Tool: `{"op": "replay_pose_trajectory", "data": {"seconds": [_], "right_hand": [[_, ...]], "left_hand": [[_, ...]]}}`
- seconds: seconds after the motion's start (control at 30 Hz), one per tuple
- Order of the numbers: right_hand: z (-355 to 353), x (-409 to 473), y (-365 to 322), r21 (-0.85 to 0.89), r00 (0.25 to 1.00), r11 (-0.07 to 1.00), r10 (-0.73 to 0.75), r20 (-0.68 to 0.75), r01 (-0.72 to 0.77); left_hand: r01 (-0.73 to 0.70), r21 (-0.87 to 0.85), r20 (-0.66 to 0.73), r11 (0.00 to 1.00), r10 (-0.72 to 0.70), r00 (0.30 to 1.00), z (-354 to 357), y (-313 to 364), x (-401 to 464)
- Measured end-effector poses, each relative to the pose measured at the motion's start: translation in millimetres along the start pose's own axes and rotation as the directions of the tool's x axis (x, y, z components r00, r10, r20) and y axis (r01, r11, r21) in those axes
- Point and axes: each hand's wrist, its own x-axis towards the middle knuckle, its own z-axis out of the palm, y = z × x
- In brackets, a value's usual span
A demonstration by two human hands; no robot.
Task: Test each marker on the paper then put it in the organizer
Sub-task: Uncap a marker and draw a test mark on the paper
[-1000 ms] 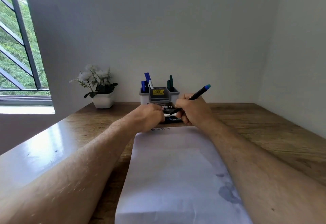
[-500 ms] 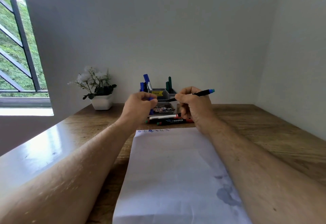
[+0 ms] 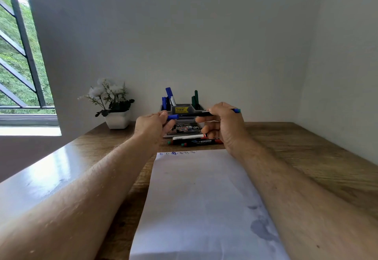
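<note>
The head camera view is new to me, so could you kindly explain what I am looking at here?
No machine here: a person wears a camera on the head, looking forward and down along both forearms. The right hand grips a black marker with a blue end; the left hand pinches its blue cap, apparently just off the tip. On the wooden table lies white paper with small blue test marks at its far edge. Beyond it lie loose markers, then a grey organizer holding blue and green markers. A white flower pot stands at left.
</note>
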Motion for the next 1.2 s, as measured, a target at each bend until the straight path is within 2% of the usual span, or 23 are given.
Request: {"op": "replay_pose_trajectory", "data": {"seconds": [0.17,0.57,0.67,0.77,0.93,1.0,1.1,1.2], "right_hand": [[0,1,1,-0.018,1.0,1.0,0.0,0.019,0.0],[0,1,1,-0.066,0.999,0.998,-0.017,0.03,0.019],[-1,2,2,-0.127,0.998,0.991,-0.026,0.062,0.034],[2,1,5,-0.193,0.993,0.98,-0.025,0.119,0.048],[6,-2,5,-0.26,0.99,0.96,-0.078,0.115,0.106],[7,-1,7,-0.378,0.986,0.911,-0.142,0.092,0.166],[7,2,12,-0.628,0.956,0.727,-0.274,0.107,0.278],[7,2,14,-0.672,0.931,0.658,-0.339,0.138,0.34]], "left_hand": [[0.046,-0.018,-0.025,0.999,-0.046,0.999,-1,3,0],[-0.019,-0.084,0.051,0.996,0.023,0.998,-1,1,-1],[-0.032,-0.152,0.042,0.988,0.039,0.998,-2,1,1],[-0.042,-0.127,0.074,0.991,0.052,0.996,-3,1,1],[-0.102,-0.147,0.055,0.984,0.111,0.992,-2,-2,1],[-0.119,-0.175,0.043,0.977,0.128,0.991,-3,-1,1],[-0.13,-0.187,0.041,0.974,0.14,0.989,-5,0,1],[-0.13,-0.217,0.047,0.968,0.144,0.989,-5,0,1]]}}
